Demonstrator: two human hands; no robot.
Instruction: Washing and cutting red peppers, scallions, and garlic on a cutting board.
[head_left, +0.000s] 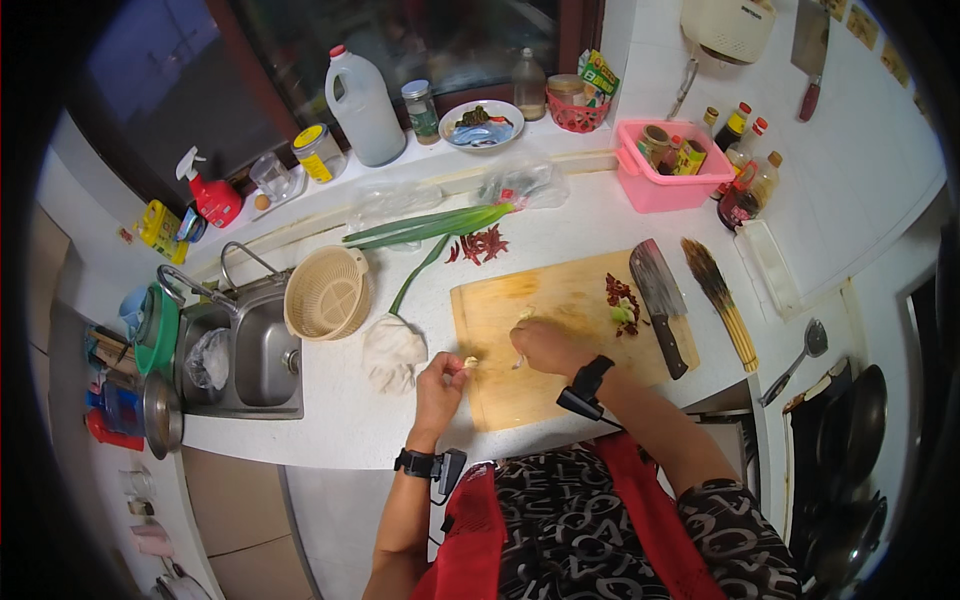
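Observation:
My left hand (439, 394) pinches a small pale piece, apparently a garlic clove (471, 362), by the left edge of the wooden cutting board (495, 405). Over the middle of the board, my right hand (551, 346) is curled with the fingertips low; whether it grips anything is hidden. Pale garlic-like pieces (527, 312) lie just beyond it. Cut dried red chilies (619, 291) and chopped green onion (622, 312) sit in a pile at the board's right. A cleaver (660, 300) rests along the right side, its dark handle towards me.
Left of the board are a white cloth (394, 356), a beige plastic basket (330, 294) and a steel sink (259, 367). Green onion leaves (435, 225) and dried red chilies (484, 246) lie behind it. A brush (720, 304) and pink bin (660, 187) are at the right.

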